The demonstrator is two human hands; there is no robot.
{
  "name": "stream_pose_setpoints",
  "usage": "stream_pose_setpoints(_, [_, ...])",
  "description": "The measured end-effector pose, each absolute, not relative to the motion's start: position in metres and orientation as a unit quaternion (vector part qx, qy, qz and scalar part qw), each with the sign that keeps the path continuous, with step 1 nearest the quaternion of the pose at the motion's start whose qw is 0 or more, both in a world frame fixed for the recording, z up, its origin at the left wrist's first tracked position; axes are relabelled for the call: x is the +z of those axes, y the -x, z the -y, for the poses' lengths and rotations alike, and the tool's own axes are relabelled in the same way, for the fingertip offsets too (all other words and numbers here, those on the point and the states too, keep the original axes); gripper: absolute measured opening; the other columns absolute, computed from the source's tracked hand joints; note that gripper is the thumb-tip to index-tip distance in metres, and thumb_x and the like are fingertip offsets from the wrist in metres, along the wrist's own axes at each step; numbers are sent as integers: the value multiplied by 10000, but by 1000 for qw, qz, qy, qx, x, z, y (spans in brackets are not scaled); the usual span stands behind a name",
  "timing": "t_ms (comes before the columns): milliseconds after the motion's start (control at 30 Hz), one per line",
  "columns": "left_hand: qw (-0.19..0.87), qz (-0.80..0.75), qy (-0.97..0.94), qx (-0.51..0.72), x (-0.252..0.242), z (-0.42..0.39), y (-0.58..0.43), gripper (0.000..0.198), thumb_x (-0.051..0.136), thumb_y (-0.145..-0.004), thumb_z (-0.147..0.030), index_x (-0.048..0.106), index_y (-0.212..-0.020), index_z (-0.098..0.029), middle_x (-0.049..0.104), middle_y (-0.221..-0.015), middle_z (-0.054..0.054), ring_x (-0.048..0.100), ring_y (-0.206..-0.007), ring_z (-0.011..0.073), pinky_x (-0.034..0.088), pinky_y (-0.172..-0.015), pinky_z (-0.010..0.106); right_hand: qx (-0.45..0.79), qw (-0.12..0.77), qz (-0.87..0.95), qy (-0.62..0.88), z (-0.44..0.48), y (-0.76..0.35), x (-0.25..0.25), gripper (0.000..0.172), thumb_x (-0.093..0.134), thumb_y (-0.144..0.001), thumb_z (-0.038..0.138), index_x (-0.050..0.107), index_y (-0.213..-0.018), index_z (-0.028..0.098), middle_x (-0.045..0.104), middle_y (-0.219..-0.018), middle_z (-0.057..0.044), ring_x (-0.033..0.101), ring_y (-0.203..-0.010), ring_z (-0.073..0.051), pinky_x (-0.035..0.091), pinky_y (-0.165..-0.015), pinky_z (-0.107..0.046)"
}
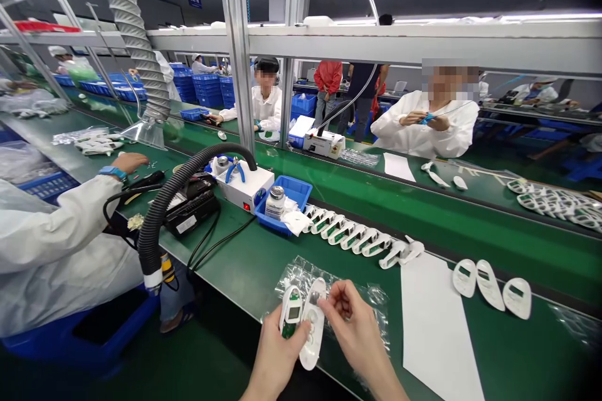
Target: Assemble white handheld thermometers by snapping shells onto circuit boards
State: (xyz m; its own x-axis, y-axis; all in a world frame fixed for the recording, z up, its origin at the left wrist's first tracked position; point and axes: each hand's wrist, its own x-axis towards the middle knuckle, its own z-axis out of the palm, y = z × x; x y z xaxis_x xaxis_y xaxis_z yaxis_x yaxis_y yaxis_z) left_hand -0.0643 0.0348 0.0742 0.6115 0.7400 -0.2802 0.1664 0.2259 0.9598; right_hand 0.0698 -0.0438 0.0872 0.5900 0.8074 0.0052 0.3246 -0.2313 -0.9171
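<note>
My left hand [278,351] is closed round two white plastic thermometer housings, one with a small screen and a green circuit board [290,312], the other a plain white shell [314,321]. My right hand [353,321] sits just to the right, its fingers pinched against the upper edge of the white shell. Both hands hover over crinkled clear plastic bags [301,272] on the green conveyor belt [263,263].
A row of white housings [350,235] lies beyond, with three more [489,282] at right beside a white paper sheet [435,319]. A blue tray [289,200], black hose [174,200] and white box [244,185] stand left. A white-coated person's sleeve [61,225] is at left; others work across the belt.
</note>
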Motion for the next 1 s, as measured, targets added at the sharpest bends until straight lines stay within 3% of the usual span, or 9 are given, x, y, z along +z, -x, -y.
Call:
stream_pose_setpoints(167, [681, -379, -585, 223, 78, -37, 77, 284, 660, -752, -350, 653, -910, -113, 676, -842, 66, 580, -771, 180, 462, -687, 226, 307, 546, 321, 711, 38, -52, 84, 363, 609, -827, 489, 394, -796, 199, 404, -666, 51, 390, -572, -81, 332, -529, -174])
stream_pose_setpoints(333, [689, -402, -533, 283, 81, -37, 101, 344, 703, -719, -405, 661, -866, -97, 667, -787, 65, 573, -734, 172, 466, -660, 223, 450, 613, 247, 601, 23, -11, 80, 473, 722, -708, 535, 535, -956, 178, 594, -753, -22, 559, -662, -148, 465, -610, -228])
stream_pose_setpoints(400, [688, -401, -514, 319, 75, -37, 115, 401, 728, -692, -464, 664, -853, -102, 645, -739, 47, 555, -676, 140, 450, -608, 200, 480, 605, 240, 588, 15, 6, 73, 493, 737, -685, 549, 594, -937, 150, 636, -812, -61, 600, -757, -187, 494, -676, -245])
stream_pose_setpoints(500, [707, -419, -446, 354, 56, -53, 143, 560, 704, -648, -619, 644, -881, -113, 584, -641, 8, 489, -483, 78, 349, -433, 172, 514, 594, 221, 578, -1, 28, 61, 509, 729, -685, 576, 618, -909, 132, 633, -728, -55, 602, -662, -171, 496, -604, -235])
stream_pose_setpoints(600, [725, -479, -253, 425, 34, -93, 179, 669, 554, -679, -758, 607, -856, -115, 493, -508, -32, 436, -366, 72, 282, -354, 175, 551, 594, 222, 543, -18, 46, 51, 552, 711, -699, 592, 598, -981, 131, 628, -705, -47, 526, -463, -101, 416, -421, -190])
stream_pose_setpoints(733, [692, -492, -189, 492, 11, -149, 216, 611, 499, -734, -740, 562, -817, -138, 493, -556, -49, 454, -399, 49, 322, -384, 156, 606, 574, 226, 502, -48, 71, 37, 660, 693, -693, 642, 552, -1092, 135, 611, -715, -26, 414, -388, -34, 249, -302, -115])
stream_pose_setpoints(900, [680, -514, -167, 496, -1, -158, 240, 567, 553, -736, -683, 582, -797, -120, 525, -547, -24, 492, -398, 80, 318, -366, 172, 667, 520, 214, 489, -114, 129, 20, 787, 669, -557, 781, 572, -930, 95, 588, -576, -25, 438, -354, -61, 227, -264, -122])
stream_pose_setpoints(1000, [655, -525, -163, 519, 3, -150, 257, 570, 561, -719, -698, 574, -762, -129, 529, -514, -22, 496, -403, 88, 338, -387, 177, 698, 501, 210, 465, -145, 167, 17, 724, 668, -544, 781, 563, -784, 105, 562, -507, -20, 440, -339, -68, 231, -262, -134])
